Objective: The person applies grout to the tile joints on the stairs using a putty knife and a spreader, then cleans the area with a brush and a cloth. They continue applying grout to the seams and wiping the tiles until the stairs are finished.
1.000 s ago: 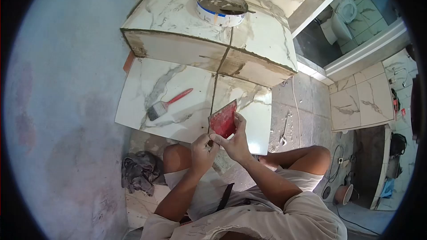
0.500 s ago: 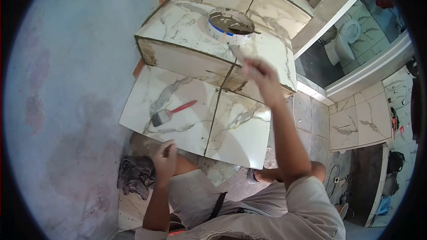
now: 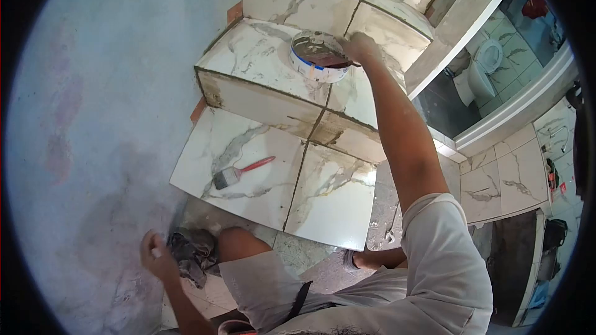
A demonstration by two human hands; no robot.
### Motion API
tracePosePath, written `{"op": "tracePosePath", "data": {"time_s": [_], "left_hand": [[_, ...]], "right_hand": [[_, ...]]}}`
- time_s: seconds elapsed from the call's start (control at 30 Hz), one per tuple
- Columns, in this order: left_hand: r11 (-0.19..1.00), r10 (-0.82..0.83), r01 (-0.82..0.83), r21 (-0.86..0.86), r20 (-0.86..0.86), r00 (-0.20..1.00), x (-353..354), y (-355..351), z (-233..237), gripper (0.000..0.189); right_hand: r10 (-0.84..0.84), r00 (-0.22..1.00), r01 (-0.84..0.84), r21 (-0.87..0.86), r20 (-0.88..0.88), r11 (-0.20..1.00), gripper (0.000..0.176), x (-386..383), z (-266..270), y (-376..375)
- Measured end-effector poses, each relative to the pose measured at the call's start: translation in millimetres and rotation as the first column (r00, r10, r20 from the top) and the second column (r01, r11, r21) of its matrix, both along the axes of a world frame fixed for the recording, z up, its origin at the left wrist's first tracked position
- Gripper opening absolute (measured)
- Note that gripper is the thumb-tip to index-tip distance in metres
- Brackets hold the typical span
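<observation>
My right hand (image 3: 360,48) is at the right rim of a round white tub (image 3: 320,73) with a blue band, on the upper tiled step. Its fingers are closed, and what they hold is hidden. Grey-brown paste and a dark flat tool show inside the tub. My left hand (image 3: 159,259) is raised in front of the wall, fingers loosely curled and apart, with nothing seen in them. It is nearest to a dark crumpled cloth (image 3: 194,251). A paintbrush with a red handle (image 3: 256,164) lies on the lower step.
Marbled tiled steps (image 3: 335,177) with dark joints rise ahead. A blue-grey wall (image 3: 99,118) runs along the left. To the right, a doorway shows a toilet (image 3: 487,56), and below it is a tiled counter (image 3: 496,180).
My right hand has moved up and forward from the step edge to the tub's rim; the light blade below it is no longer visible. My left hand has moved left and down, away from my knee.
</observation>
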State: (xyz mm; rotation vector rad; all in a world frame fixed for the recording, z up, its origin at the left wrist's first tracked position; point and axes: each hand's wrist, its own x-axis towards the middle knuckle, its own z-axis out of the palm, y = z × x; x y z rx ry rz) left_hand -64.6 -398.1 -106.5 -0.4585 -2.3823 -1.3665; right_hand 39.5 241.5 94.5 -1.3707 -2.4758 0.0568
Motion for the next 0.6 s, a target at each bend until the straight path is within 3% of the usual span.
{"op": "tracePosePath", "data": {"time_s": [0.03, 0.1, 0.23, 0.3, 0.33, 0.43, 0.5, 0.53, 0.57, 0.6], "left_hand": [[1.000, -0.003, 0.003, 0.009, -0.004, 1.000, -4.5, -5.5, 9.3, 0.020], [0.991, 0.131, -0.131, 0.009, -0.083, 0.988, -8.8, -15.1, 31.4, 0.019], [0.996, 0.070, -0.059, 0.066, -0.184, 0.980, -8.5, 22.1, 52.7, 0.016], [0.980, -0.086, 0.118, 0.162, -0.189, 0.978, 1.4, 66.7, 62.8, 0.013], [0.958, -0.223, 0.254, 0.129, -0.217, 0.950, 9.2, 92.4, 79.3, 0.014], [0.838, -0.503, 0.543, 0.052, -0.313, 0.806, 26.2, 184.1, 122.7, 0.017], [0.748, -0.608, 0.661, -0.063, -0.464, 0.644, 23.9, 251.2, 139.3, 0.022], [0.731, -0.619, 0.677, -0.086, -0.500, 0.606, 23.3, 286.2, 146.4, 0.023], [0.692, -0.677, 0.703, -0.162, -0.483, 0.555, 20.2, 319.3, 152.9, 0.025], [0.707, -0.659, 0.678, -0.199, -0.532, 0.531, 17.5, 353.4, 160.5, 0.026]], "right_hand": [[-0.003, 1.000, 0.003, 0.009, -0.004, 1.000, 0.065, 9.7, -2.4, 3.9], [-0.125, 0.990, 0.082, -0.438, -0.070, 0.895, 0.051, 27.4, -11.4, 8.0], [-0.031, 0.998, 0.010, -0.370, -0.051, 0.929, 0.044, 34.9, -20.6, 18.3], [-0.033, 0.982, -0.043, -0.387, -0.187, 0.921, 0.047, 36.4, -21.8, 23.1], [-0.039, 0.981, -0.039, -0.386, -0.191, 0.922, 0.047, 37.2, -16.9, 16.8], [-0.059, 0.990, 0.009, -0.360, -0.128, 0.933, 0.039, 39.0, -4.8, 7.7], [-0.135, 0.882, -0.166, -0.565, -0.452, 0.808, 0.035, 33.5, -22.9, 34.1], [-0.234, 0.826, -0.201, -0.656, -0.513, 0.728, 0.019, 34.2, -12.1, 20.2], [-0.230, 0.822, -0.206, -0.649, -0.520, 0.732, 0.019, 34.8, -14.3, 22.4], [-0.079, 0.884, -0.186, -0.502, -0.461, 0.845, 0.028, 34.4, -20.8, 29.0]]}}
